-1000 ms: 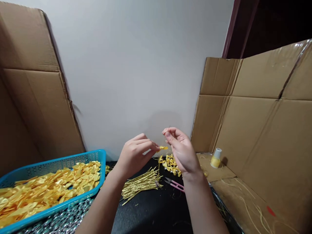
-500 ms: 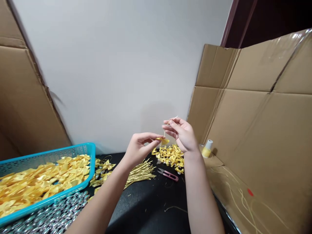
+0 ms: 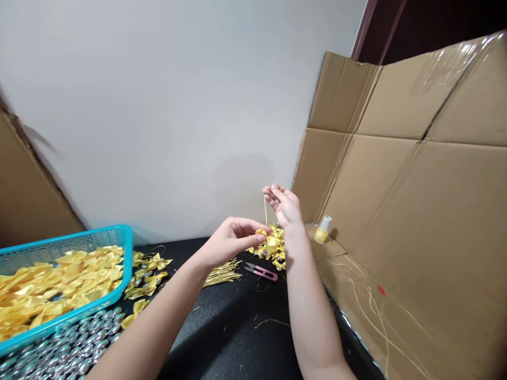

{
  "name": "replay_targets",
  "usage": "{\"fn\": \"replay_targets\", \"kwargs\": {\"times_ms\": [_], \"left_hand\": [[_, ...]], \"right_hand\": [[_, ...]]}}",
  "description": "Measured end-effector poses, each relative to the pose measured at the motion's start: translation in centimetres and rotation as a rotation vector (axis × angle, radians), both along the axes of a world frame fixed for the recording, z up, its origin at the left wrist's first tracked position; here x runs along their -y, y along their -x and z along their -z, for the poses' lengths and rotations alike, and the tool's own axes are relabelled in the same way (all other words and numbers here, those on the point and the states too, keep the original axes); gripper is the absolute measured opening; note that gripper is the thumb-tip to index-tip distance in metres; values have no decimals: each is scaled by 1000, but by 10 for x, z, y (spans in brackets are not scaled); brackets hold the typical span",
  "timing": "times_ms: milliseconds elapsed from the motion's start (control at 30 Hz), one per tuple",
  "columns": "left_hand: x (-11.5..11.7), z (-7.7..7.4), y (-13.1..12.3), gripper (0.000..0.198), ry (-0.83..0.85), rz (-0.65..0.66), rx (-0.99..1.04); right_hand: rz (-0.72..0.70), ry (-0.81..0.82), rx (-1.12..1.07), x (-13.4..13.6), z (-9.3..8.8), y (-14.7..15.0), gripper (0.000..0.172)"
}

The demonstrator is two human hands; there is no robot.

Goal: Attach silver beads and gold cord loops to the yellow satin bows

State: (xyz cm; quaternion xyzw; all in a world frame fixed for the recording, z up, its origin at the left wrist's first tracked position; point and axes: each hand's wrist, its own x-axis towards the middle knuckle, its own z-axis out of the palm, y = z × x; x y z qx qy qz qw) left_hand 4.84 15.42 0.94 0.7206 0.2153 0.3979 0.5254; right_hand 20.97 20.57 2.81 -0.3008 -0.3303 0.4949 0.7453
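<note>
Blk worktop [image 3: 237, 311] has a blue basket [image 3: 127, 264] at far L, silver beads [image 3: 59, 348] spread just in front, loose yellow bows [image 3: 149, 272] by its R end, bunch of gold ties [image 3: 224, 273] nr middle, pink snips [image 3: 264, 273] beside, beaded-bow heap [image 3: 279, 254] twd back, plus stray thread [image 3: 270, 320] in front of snips.

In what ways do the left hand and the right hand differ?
The left hand pinches a yellow fabric piece; the right hand holds a pale, straight thread. The left hand is lower in the view, the right hand higher. Both are bare and raised above the black table.
</note>
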Motion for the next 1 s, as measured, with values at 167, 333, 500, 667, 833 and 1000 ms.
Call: {"fn": "replay_targets", "kwargs": {"times_ms": [167, 333, 500, 667, 833, 1000], "left_hand": [[0, 5, -4, 21, 26, 15, -67], [0, 9, -8, 17, 56, 83, -69], [3, 9, -12, 18, 103, 144, -76], [5, 9, -12, 15, 145, 197, -53], [6, 8, -13, 15, 180, 221, -23], [4, 7, -13, 15, 215, 221, -9]], "right_hand": [[88, -2, -40, -14, 10, -9, 15], [153, -15, -78, -26, 19, -16, 17], [191, -38, -140, -29, 25, -18, 12], [194, -92, -165, -26, 30, -18, 11], [201, -128, -148, -26, 34, -17, 12], [224, -142, -125, -29, 37, -18, 11]]}}
